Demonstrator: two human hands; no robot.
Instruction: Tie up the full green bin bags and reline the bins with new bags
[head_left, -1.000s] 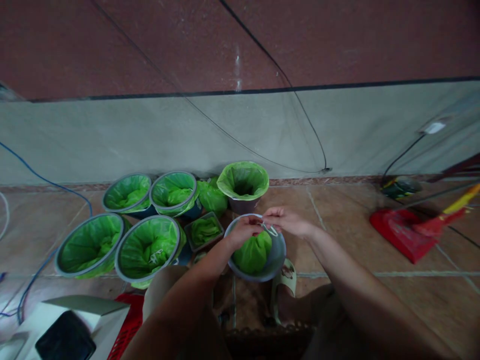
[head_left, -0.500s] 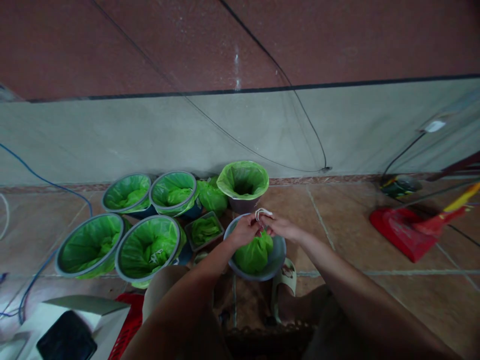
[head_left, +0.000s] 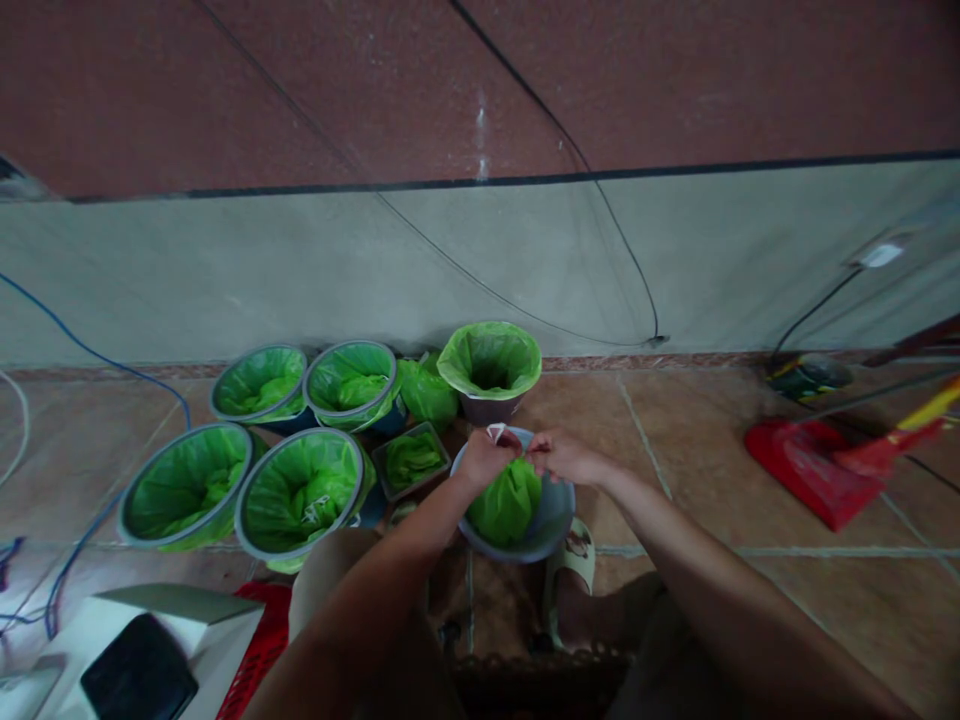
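Observation:
A green plastic bag (head_left: 507, 505), gathered at its top, sits in a grey basin (head_left: 564, 512) between my feet. My left hand (head_left: 487, 456) is closed at the bag's neck, with a white cord (head_left: 496, 432) sticking up from its fingers. On the other side of the neck, my right hand (head_left: 564, 457) is closed in a pinch, its fingertips close to the left ones. The cord seems to run between both hands, though the fingers hide most of it.
Left of the basin stand several bins lined with green bags (head_left: 296, 495) and a small tray (head_left: 384, 480) of green plastic. Behind is a lined brown bin (head_left: 491, 408) by the wall. A red dustpan (head_left: 806, 470) lies right; a box with a black device (head_left: 139, 668) is lower left.
The white cord's loop, earlier standing up between my hands, is now smaller and at my left fingers. My hands have drawn slightly apart, and the view has shifted a little.

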